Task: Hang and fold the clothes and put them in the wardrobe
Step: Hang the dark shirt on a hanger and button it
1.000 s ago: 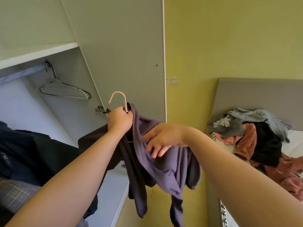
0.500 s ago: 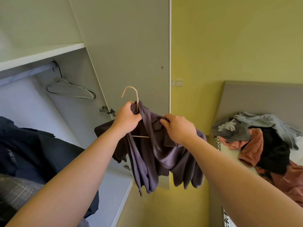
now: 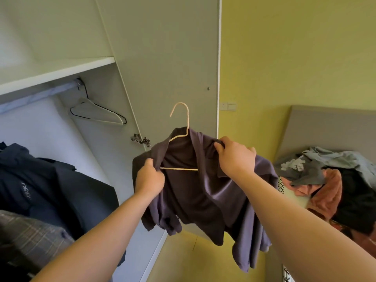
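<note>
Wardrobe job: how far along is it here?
Done: dark clothes already in the wardrobe. In hand: left hand and right hand grip the purple shirt, draped on a cream hanger, not yet on the rail. Left: the mixed pile on the bed.

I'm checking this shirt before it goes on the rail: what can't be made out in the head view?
All in the head view:
- Beige hanger: shoulders mostly hidden under the purple shirt.
- Left hand: fingers partly buried in the shirt fabric.
- Navy jacket: lettering too small to read.
- Clothes pile: cut off by the right edge.
</note>
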A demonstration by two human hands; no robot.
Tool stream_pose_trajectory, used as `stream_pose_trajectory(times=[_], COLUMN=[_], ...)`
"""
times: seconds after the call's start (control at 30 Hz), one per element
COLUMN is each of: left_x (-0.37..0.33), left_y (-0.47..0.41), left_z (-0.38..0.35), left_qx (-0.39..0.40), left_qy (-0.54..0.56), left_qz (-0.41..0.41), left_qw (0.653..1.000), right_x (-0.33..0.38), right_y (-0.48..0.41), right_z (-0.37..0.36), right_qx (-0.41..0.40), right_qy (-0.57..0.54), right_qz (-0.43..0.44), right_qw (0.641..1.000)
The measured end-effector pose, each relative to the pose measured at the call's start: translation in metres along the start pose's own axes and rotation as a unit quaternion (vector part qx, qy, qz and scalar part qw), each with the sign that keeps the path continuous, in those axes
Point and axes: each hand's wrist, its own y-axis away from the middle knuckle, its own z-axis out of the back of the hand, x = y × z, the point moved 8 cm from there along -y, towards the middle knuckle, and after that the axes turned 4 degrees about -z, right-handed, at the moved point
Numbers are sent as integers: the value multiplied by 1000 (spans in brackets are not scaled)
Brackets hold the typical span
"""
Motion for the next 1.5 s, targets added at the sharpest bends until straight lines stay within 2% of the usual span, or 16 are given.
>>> stream_pose_trajectory(times=[0.03, 0.1, 0.17, 0.23, 0.27, 0.3, 0.4, 0.43, 0.53, 0.6, 0.77, 0.93, 1.07, 1.23, 1.4, 1.5], left_x=[-1, -5, -16, -40, -52, -61, -68, -72, -90, -99, -106, -113, -107, -99, -102, -103], left_y=[1, -4, -10, -18, -23, -30, -45, -44, -38, -33, -31, -39, -51, -51, -45, -42], left_z=[-4, -1, 15, 37, 42, 42, 22, 17, 18, 12, 6, 28, 41, 43, 43, 48], left_qx=[23, 16, -48, -127, -136, -109, 81, 107, 54, 38, -15, -55, -68, -80, -70, -72], left_qy=[-10, -3, -18, -86, -113, -127, -80, -63, -26, -2, -35, -40, -23, -33, -34, -40], left_qz=[-2, -7, -29, -107, -155, -191, -216, -238, -288, -277, -229, -241, -230, -217, -211, -213], left_qw=[1000, 1000, 998, 982, 972, 967, 970, 963, 956, 960, 973, 968, 971, 972, 974, 974], right_x=[4, 9, 11, 12, 13, 13, 13, 11, 9, 11, 13, -22, -59, -77, -69, -57], right_y=[0, 0, 0, 0, 1, 1, 2, 2, 5, 9, 16, 14, 19, 36, 41, 43], right_z=[-1, -4, -6, -8, -8, -8, -9, -9, -12, -12, -7, -1, 3, 0, 21, 24], right_qx=[-3, 8, 24, 33, 38, 41, 45, 46, 59, 56, 54, 73, 88, 143, 26, 31], right_qy=[0, -17, -36, -53, -61, -69, -82, -82, -81, -67, -68, -36, -105, -153, -177, -177], right_qz=[15, 36, 47, 57, 65, 73, 86, 87, 97, 113, 128, 54, -30, -23, 8, 35], right_qw=[1000, 999, 998, 996, 995, 994, 992, 992, 990, 990, 988, 995, 990, 978, 984, 983])
